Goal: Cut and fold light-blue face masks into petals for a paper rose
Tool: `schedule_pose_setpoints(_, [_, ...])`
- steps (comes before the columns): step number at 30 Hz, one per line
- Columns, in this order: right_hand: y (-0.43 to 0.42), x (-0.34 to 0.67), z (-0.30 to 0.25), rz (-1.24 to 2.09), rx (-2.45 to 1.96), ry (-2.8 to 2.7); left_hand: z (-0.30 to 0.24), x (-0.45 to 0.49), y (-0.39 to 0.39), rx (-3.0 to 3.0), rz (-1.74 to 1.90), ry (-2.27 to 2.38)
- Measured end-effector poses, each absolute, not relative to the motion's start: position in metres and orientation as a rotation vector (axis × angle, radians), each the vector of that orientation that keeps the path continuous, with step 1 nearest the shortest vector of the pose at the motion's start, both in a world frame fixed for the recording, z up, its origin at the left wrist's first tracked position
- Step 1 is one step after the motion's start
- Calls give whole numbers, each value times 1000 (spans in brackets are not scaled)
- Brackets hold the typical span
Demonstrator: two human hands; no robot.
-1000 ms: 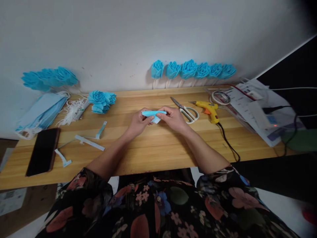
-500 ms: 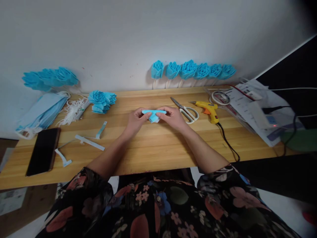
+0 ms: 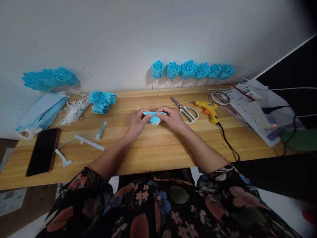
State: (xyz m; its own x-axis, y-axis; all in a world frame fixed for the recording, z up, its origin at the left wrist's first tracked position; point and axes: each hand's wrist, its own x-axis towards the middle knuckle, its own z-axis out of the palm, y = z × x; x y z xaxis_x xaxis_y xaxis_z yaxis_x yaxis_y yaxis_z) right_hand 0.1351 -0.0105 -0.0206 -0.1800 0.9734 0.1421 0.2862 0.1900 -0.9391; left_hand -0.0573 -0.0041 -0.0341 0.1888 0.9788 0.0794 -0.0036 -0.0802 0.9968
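Observation:
A small piece of folded light-blue fabric (image 3: 155,119) is held just above the wooden table (image 3: 153,152), between my two hands. My left hand (image 3: 138,121) pinches its left end with thumb and fingers. Its right end is gripped the same way by my right hand (image 3: 172,118). The upper edge is folded over, and the lower part hangs to a point below my thumbs. Scissors (image 3: 188,113) with white handles lie just right of my right hand. A yellow glue gun (image 3: 209,110) rests beyond them, its black cord running toward the front edge.
Several blue fabric flowers (image 3: 188,69) on stems lean against the wall; more flowers (image 3: 99,100) lie at left. Face masks (image 3: 43,110), white ear loops (image 3: 73,110), cut strips (image 3: 90,142) and a phone (image 3: 43,152) occupy the left side. Tape (image 3: 220,98), papers (image 3: 244,109) and a power strip (image 3: 262,115) sit at right.
The upper edge of the blue fabric has been folded further down, so it looks narrower, and my thumbs have shifted slightly. Everything else on the table stays put.

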Motion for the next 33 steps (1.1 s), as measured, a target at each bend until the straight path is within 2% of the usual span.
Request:
schedule_pose_setpoints(5, [-5, 138, -30, 1156, -1156, -1488, -33, -60, 0, 1287, 1207, 1041])
schedule_pose_setpoints(17, [-2, 141, -31, 1037, -1210, -1480, -30, -64, 3, 1140, 1109, 999])
schedule_pose_setpoints(28, [-3, 139, -28, 1107, -1198, -1420, -34, -63, 3, 1044, 1053, 912])
schedule_pose_setpoints(33, [-1, 141, -27, 1195, -1187, -1309, -29, -67, 3, 1284, 1214, 931])
